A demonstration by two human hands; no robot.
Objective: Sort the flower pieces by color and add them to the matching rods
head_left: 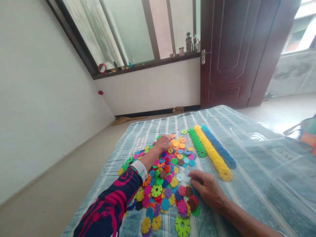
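Reaches the left hand out to the far edge of the pile of discs, fingers bent down onto orange and yellow pieces there; cannot tell whether one is pinched. Wears a dark blue and pink patterned sleeve with a white cuff on that arm. Rests the right hand nearer, at the right edge of the same pile, fingers curled narrow with the tips touching red and blue discs; cannot tell if anything is gripped.

Counts two hands and one loose pile: dozens of toothed plastic discs in many colours, too many to number, lying flat between and around both hands. Shows one large green disc at the near end of the pile, left of the right wrist.

Counts three rows of stacked discs just right of the pile, side by side and touching: a green row, the shortest, a yellow row, the longest, and a blue row furthest right. Shows the yellow row's near end just beyond the right hand, apart from it.

Rests all of it on a desk under striped blue cloth and clear plastic sheet.
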